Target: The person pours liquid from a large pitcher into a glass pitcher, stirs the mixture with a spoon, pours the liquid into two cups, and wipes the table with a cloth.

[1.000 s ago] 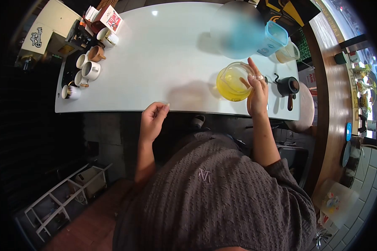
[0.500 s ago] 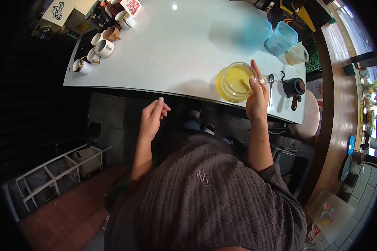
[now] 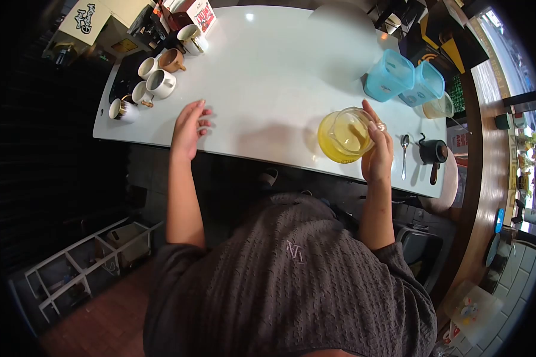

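Observation:
My right hand [image 3: 379, 146] is wrapped round the side of a clear glass jug [image 3: 345, 135] that holds yellow liquid, near the front edge of the white table. Whether the jug's base touches the table I cannot tell. To the right of that hand lie a metal spoon [image 3: 404, 157] and a small dark pot with a wooden handle [image 3: 433, 153]. My left hand [image 3: 189, 128] is over the table's front edge at the left, fingers apart and loosely bent, holding nothing. Nearest to it are several mugs, among them a white one [image 3: 161, 84] and a brown one [image 3: 171, 60].
Two blue plastic containers [image 3: 389, 75] stand at the right rear of the white table [image 3: 262, 71], beside a clear pitcher [image 3: 439, 106]. A red and white box [image 3: 201, 16] stands at the back left. A white metal rack [image 3: 83, 272] is low at the left.
My left hand has risen from below the table edge toward the mugs and its fingers have spread. One blue container, blurred before, now stands on the table. My right hand still holds the jug.

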`<state>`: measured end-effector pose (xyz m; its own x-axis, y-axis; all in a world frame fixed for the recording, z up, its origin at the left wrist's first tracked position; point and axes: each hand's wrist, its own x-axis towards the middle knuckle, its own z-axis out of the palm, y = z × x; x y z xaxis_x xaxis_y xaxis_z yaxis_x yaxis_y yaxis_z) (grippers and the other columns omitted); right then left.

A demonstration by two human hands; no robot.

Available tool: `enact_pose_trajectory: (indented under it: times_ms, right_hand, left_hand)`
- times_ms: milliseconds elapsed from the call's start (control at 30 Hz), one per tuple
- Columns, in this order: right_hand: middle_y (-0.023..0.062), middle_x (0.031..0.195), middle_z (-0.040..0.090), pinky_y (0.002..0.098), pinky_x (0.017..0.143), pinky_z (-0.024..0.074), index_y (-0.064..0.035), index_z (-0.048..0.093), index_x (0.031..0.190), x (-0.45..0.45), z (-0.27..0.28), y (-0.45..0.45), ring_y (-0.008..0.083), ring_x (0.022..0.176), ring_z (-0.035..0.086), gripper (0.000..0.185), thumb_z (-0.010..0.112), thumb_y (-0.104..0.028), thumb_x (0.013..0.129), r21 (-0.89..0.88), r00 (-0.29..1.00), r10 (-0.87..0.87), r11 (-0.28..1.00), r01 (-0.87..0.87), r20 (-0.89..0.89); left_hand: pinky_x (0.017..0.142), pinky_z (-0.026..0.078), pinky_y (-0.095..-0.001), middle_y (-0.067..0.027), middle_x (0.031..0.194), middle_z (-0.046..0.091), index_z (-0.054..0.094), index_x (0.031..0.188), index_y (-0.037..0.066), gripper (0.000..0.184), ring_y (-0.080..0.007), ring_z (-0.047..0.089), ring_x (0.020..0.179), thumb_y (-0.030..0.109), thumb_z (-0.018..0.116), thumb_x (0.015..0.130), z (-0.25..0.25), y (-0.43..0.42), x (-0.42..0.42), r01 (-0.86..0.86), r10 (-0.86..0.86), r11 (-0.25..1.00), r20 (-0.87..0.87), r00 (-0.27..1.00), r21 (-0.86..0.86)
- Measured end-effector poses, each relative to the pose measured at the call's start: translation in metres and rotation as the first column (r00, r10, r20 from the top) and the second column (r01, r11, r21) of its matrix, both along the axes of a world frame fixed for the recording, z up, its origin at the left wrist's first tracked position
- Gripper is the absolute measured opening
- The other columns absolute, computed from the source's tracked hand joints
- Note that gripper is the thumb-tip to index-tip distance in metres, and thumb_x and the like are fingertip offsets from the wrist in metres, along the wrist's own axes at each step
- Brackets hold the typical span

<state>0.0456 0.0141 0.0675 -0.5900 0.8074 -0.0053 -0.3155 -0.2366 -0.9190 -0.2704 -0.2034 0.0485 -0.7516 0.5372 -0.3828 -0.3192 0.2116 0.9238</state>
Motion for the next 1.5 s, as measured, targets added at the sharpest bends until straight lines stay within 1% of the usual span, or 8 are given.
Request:
enact_pose_trajectory:
  times_ms: [367, 500, 533, 567, 633, 767, 1133, 1500]
  right_hand:
    - [0.0184, 0.143, 0.038, 0.04, 0.105, 0.0343, 0.0139, 0.048, 0.123, -0.087, 0.004, 0.001, 0.0271, 0.126, 0.044, 0.043, 0.048, -0.016, 0.091, 0.05, 0.998, -0.059, 0.997, 0.059, -0.003]
    - [0.0187, 0.145, 0.034, 0.0419, 0.108, 0.033, 0.0136, 0.038, 0.132, -0.114, 0.004, -0.007, 0.0284, 0.128, 0.042, 0.055, 0.046, -0.021, 0.09, 0.134, 0.994, -0.07, 0.989, 0.058, 0.084]
    - [0.0187, 0.145, 0.034, 0.0419, 0.108, 0.033, 0.0136, 0.038, 0.132, -0.117, 0.002, -0.008, 0.0284, 0.128, 0.042, 0.055, 0.046, -0.021, 0.09, 0.136, 0.994, -0.076, 0.989, 0.064, 0.083]
    - [0.019, 0.145, 0.034, 0.0421, 0.107, 0.0333, 0.0139, 0.039, 0.131, -0.118, -0.001, -0.008, 0.0285, 0.128, 0.042, 0.054, 0.046, -0.021, 0.09, 0.103, 0.997, -0.047, 0.994, 0.04, 0.069]
    - [0.0193, 0.146, 0.033, 0.0424, 0.107, 0.0335, 0.0142, 0.039, 0.13, -0.123, -0.004, -0.009, 0.0286, 0.129, 0.042, 0.054, 0.047, -0.021, 0.09, 0.075, 0.998, -0.022, 0.997, 0.018, 0.052]
    - [0.0193, 0.145, 0.035, 0.0408, 0.107, 0.0333, 0.0146, 0.045, 0.125, -0.137, 0.001, -0.013, 0.0279, 0.128, 0.042, 0.048, 0.048, -0.018, 0.09, 0.118, 0.991, -0.117, 0.987, 0.109, 0.066]
    - [0.0184, 0.145, 0.037, 0.0381, 0.107, 0.0323, 0.0136, 0.05, 0.121, -0.141, 0.001, -0.013, 0.0263, 0.127, 0.043, 0.042, 0.049, -0.015, 0.091, 0.116, 0.989, -0.142, 0.984, 0.137, 0.04]
    - [0.02, 0.143, 0.038, 0.0386, 0.107, 0.0314, 0.0154, 0.047, 0.123, -0.138, 0.005, -0.014, 0.0266, 0.126, 0.044, 0.044, 0.049, -0.015, 0.091, 0.063, 0.989, -0.147, 0.987, 0.147, 0.001]
  left_hand:
    - [0.06, 0.038, -0.0199, 0.003, 0.09, 0.061, 0.061, 0.108, 0.011, 0.031, -0.0045, 0.054, 0.073, 0.032, 0.065, 0.086, 0.007, 0.01, -0.18, -0.015, 0.023, 0.999, -0.301, 0.953, 0.029]
    - [0.079, 0.047, -0.0296, -0.0085, 0.105, 0.064, 0.058, 0.116, 0.004, 0.044, -0.0174, 0.06, 0.093, 0.031, 0.066, 0.084, -0.012, -0.001, -0.29, -0.17, 0.056, 0.981, -0.692, 0.72, -0.098]
    - [0.093, 0.044, -0.035, -0.0174, 0.121, 0.058, 0.052, 0.126, 0.004, 0.059, -0.0272, 0.057, 0.11, 0.036, 0.069, 0.079, -0.004, -0.001, -0.3, -0.201, -0.057, 0.943, -0.723, 0.689, -0.267]
    - [0.093, 0.044, -0.035, -0.0174, 0.121, 0.058, 0.052, 0.126, 0.004, 0.059, -0.0272, 0.057, 0.11, 0.036, 0.069, 0.079, -0.007, -0.001, -0.31, -0.196, -0.059, 0.945, -0.723, 0.688, -0.264]
    - [0.099, 0.041, -0.0384, -0.0207, 0.131, 0.05, 0.045, 0.134, 0.006, 0.073, -0.0311, 0.05, 0.12, 0.039, 0.072, 0.073, -0.019, 0.003, -0.335, -0.258, -0.301, 0.771, -0.691, 0.658, -0.582]
    - [0.106, 0.034, -0.0419, -0.0212, 0.138, 0.044, 0.038, 0.139, 0.007, 0.086, -0.0343, 0.042, 0.128, 0.04, 0.072, 0.067, -0.037, 0.013, -0.354, -0.203, -0.47, 0.66, -0.608, 0.64, -0.723]
    - [0.093, 0.047, -0.0377, -0.023, 0.121, 0.057, 0.046, 0.126, -0.002, 0.089, -0.0325, 0.057, 0.112, 0.043, 0.079, 0.057, -0.043, 0.017, -0.357, -0.19, -0.487, 0.642, -0.587, 0.646, -0.742]
    - [0.092, 0.047, -0.041, -0.0241, 0.118, 0.059, 0.05, 0.121, -0.003, 0.082, -0.0348, 0.058, 0.11, 0.044, 0.077, 0.06, -0.015, 0.016, -0.332, -0.331, -0.4, 0.651, -0.679, 0.616, -0.683]
